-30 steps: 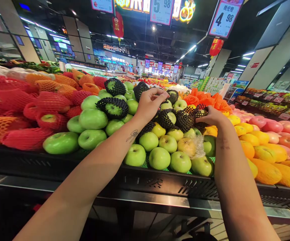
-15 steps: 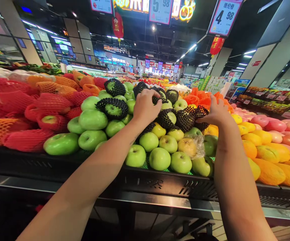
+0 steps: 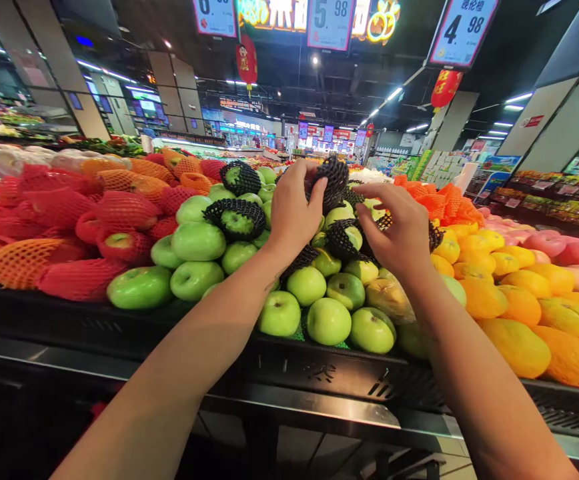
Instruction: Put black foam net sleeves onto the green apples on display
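One bare left hand (image 3: 295, 210), in the head view, arches over the middle of the heap of round, glossy green apples (image 3: 328, 321), wrist bent, thumb and fingers pinching a bulging sleeve of black foam mesh (image 3: 333, 179) raised above the heap's far part. The bare right hand (image 3: 402, 230) hovers over the heap's right side, its curved fingers and thumb spread apart and pointing at the mesh, just beside it. The left forearm (image 3: 204, 347) slants up from below left of the heap, the right forearm (image 3: 489, 373) from below right.

A black plastic tray with a slotted front wall (image 3: 294, 365) edges the heap in front. Fruits in red foam nets (image 3: 127, 208) crowd its left, oblong yellow-orange fruits (image 3: 514, 347) its right; open air lies above it, under hanging white price signs (image 3: 330, 23).

What the mesh wraps is hard to make out, and the left fingertips are partly hidden. The right wrist partly covers a plastic-wrapped yellowish fruit (image 3: 387, 297) at the heap's right front. The price signs are cut off above.
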A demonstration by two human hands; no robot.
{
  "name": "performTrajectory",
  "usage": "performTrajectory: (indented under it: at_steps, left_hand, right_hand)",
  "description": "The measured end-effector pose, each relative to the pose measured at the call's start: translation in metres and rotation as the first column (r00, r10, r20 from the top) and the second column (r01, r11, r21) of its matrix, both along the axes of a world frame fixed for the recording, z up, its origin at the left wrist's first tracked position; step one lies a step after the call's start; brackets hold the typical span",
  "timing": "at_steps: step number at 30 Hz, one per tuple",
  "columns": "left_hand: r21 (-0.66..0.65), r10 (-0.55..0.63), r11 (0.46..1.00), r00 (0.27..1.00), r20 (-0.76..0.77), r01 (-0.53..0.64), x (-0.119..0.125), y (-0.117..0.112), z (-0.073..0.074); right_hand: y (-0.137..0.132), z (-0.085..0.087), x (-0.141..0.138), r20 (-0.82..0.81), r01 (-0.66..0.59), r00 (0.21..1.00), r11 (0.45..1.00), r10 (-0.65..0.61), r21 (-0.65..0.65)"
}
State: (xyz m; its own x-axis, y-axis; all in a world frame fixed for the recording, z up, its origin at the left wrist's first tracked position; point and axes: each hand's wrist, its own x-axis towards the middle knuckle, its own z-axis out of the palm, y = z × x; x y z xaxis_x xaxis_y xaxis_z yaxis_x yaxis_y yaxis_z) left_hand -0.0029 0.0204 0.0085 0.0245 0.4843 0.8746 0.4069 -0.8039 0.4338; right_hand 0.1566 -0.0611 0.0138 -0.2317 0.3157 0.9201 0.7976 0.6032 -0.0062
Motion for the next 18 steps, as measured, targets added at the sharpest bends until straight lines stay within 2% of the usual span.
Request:
performTrajectory:
  at_steps: [3,6,7,8,10,11,12,13,15,18]
  left_hand:
    - [0.086,-0.195,0.979,0.971,0.135,0.185,0.003,0.004,0.000]
    - [0.056,-0.285,0.959,0.938,0.197,0.279,0.009,0.008,-0.003]
    - [0.030,-0.295,0.955,0.932,0.211,0.296,0.010,0.010,-0.005]
    - [0.001,-0.295,0.953,0.929,0.224,0.302,0.012,0.011,-0.005]
    - [-0.054,-0.263,0.957,0.933,0.246,0.284,0.012,0.012,-0.006]
    - [-0.072,-0.236,0.962,0.937,0.259,0.262,0.012,0.012,-0.006]
    - [-0.078,-0.207,0.968,0.938,0.277,0.237,0.011,0.013,-0.005]
    - [-0.072,-0.185,0.974,0.936,0.299,0.216,0.011,0.013,-0.005]
    - [-0.031,-0.174,0.980,0.923,0.343,0.197,0.010,0.014,-0.003]
    - [0.030,-0.234,0.970,0.895,0.380,0.241,0.010,0.016,-0.001]
  right_hand:
    - [0.009,-0.004,0.003,-0.332,-0.115,0.938,0.993,0.098,-0.034]
    - [0.020,-0.004,0.009,-0.663,-0.266,0.734,0.961,0.150,-0.077]
    - [0.022,-0.004,0.010,-0.749,-0.357,0.646,0.926,0.148,-0.124]
    - [0.024,-0.003,0.010,-0.813,-0.460,0.567,0.869,0.130,-0.182]
    - [0.024,-0.003,0.009,-0.871,-0.633,0.484,0.719,0.077,-0.288]
    - [0.023,-0.002,0.008,-0.875,-0.676,0.479,0.664,0.065,-0.321]
    - [0.022,-0.003,0.007,-0.871,-0.690,0.486,0.640,0.065,-0.337]
    - [0.020,-0.003,0.007,-0.864,-0.682,0.499,0.646,0.070,-0.342]
    - [0.019,-0.003,0.007,-0.847,-0.635,0.527,0.694,0.068,-0.339]
    - [0.020,-0.004,0.010,-0.828,-0.590,0.558,0.727,0.053,-0.351]
